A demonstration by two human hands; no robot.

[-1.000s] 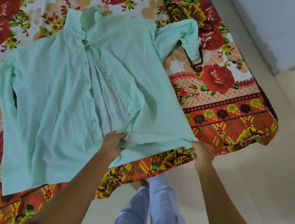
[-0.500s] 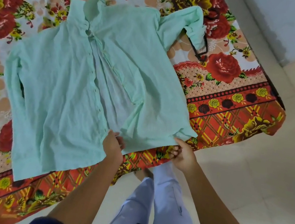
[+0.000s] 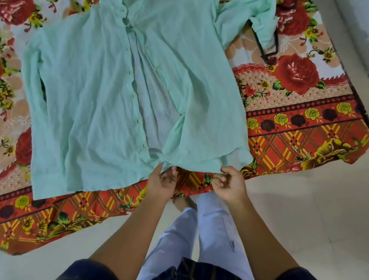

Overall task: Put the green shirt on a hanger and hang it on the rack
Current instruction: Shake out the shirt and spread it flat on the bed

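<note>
**Green shirt flat on the bed, both hands at its near hem**

From my remote seat I see the bed filling most of the view, covered in a floral sheet with red roses and an orange checked border along its near edge. It stands on a pale tiled floor, which runs along the near and right sides.

The green shirt lies spread face up on the sheet, collar at the far end, hem towards me. Its front is unbuttoned and parted down the middle, showing the paler inside of the back panel. The left sleeve lies straight along the body; the right sleeve bends out to the far right, cuff folded over.

Under that cuff a dark hanger pokes out onto the sheet; I see only part of its frame, so I can't judge its full shape.

My left hand reaches to the hem of the right front panel near the opening, fingers lightly curled at the cloth; I think it is pinching the edge, though the fabric hides the fingertips. My right hand has its fingers curled, with thumb and forefinger pinching the same hem further right.
</note>
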